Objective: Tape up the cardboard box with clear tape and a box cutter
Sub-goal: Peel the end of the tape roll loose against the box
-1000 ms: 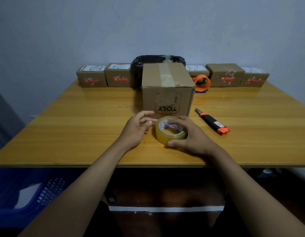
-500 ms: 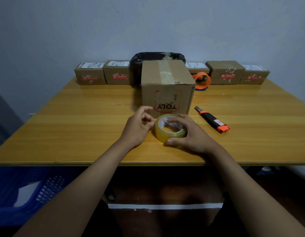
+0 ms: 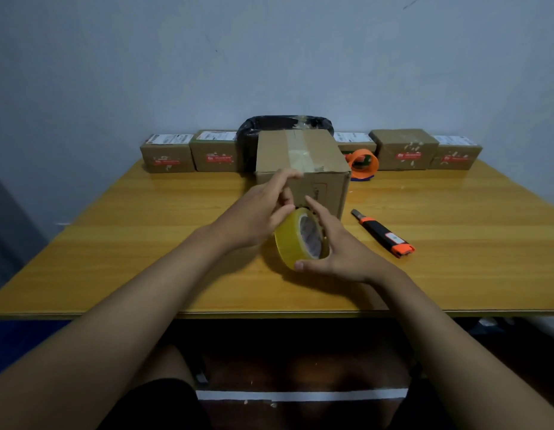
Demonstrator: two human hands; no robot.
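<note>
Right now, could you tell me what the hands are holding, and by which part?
The right hand grips the tape roll around its rim, tilted up; the left hand pinches at its top edge.

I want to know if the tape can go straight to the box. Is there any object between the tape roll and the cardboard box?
Nothing visible stands between them. The right hand holds the tape roll just in front of the cardboard box, with only the left hand picking at the roll there. The box cutter lies off to the right on the table.
</note>
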